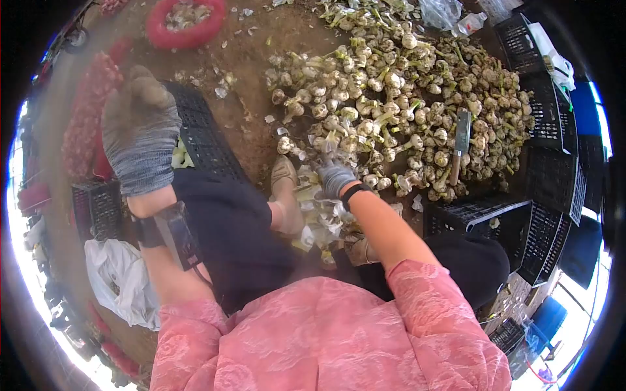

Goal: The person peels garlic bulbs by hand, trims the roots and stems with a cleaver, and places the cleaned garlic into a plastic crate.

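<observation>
My left hand (140, 130), in a grey knitted glove with a soiled front, is raised over the left side near a black crate (202, 130). Its fingers look curled, but blur hides whether they hold anything. At the near edge of a big heap of garlic bulbs (391, 91), my right hand (334, 177), also gloved, reaches down over loose skins (319, 221). Motion smears its fingers. A knife (461, 146) with a wooden handle and a broad blade lies on the right part of the heap.
Black crates (551, 111) line the right side, with another crate (495, 218) beside my right knee. Red net sacks (91, 111) stand at the left, and a rolled red net (186, 23) lies at the back. A white plastic bag (124, 280) sits at the lower left.
</observation>
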The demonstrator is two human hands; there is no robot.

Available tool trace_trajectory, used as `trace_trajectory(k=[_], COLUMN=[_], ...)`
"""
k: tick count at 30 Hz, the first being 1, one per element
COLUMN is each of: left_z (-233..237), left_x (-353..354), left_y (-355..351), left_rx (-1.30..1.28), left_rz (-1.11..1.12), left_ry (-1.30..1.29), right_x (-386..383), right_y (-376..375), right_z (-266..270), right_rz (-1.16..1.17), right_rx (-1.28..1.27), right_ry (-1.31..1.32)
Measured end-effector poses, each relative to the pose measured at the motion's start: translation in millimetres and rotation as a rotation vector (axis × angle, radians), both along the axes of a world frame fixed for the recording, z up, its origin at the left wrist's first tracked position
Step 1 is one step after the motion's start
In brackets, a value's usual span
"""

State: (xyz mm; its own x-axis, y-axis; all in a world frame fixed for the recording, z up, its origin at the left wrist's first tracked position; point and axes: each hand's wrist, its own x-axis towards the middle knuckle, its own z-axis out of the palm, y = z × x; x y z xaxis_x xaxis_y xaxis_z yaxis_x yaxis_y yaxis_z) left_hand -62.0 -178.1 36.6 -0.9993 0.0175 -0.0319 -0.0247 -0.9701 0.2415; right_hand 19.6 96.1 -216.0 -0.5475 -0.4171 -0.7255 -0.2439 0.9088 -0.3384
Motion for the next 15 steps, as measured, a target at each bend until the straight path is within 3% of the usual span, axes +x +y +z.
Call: trace_trajectory(k=[3,4,5,6,7,9,10,12,13,14,15], left_z=[4,6,9,12,14,15,16,16,15,15,15], left_x=[-1,1,2,1,0,-1,-2,-1,0,1,1], left_y=[7,11,16,20,24,30,32,31,29,29,29], left_rx=[-0.081,-0.073,-0.065,-0.058,-0.052,-0.040,-0.037,-0.017,-0.016,0.002,0.025], left_rz=[0.023,-0.010,-0.043,-0.077,-0.080,-0.079,-0.073,-0.114,-0.107,-0.117,-0.130], left_ry=[-0.119,-0.100,-0.075,-0.049,-0.052,-0.001,-0.006,0.016,0.014,-0.005,-0.020], right_x=[20,29,53,65,85,104,92,45,42,31,36], right_y=[-5,-9,-12,-10,-9,-1,3,13,32,45,67], right_z=[-19,-10,-36,-32,-79,-95,-78,-18,-46,-28,-66], right_rz=[-0.103,0.019,0.253,0.358,-0.437,-0.324,-0.318,0.031,-0.126,-0.429,-0.716], right_rx=[-0.006,0.038,0.066,0.104,-0.003,-0.048,-0.043,0.101,-0.135,-0.208,-0.451], right_ry=[-0.178,-0.140,0.103,0.034,-0.396,-0.298,-0.302,-0.232,-0.103,-0.089,-0.138])
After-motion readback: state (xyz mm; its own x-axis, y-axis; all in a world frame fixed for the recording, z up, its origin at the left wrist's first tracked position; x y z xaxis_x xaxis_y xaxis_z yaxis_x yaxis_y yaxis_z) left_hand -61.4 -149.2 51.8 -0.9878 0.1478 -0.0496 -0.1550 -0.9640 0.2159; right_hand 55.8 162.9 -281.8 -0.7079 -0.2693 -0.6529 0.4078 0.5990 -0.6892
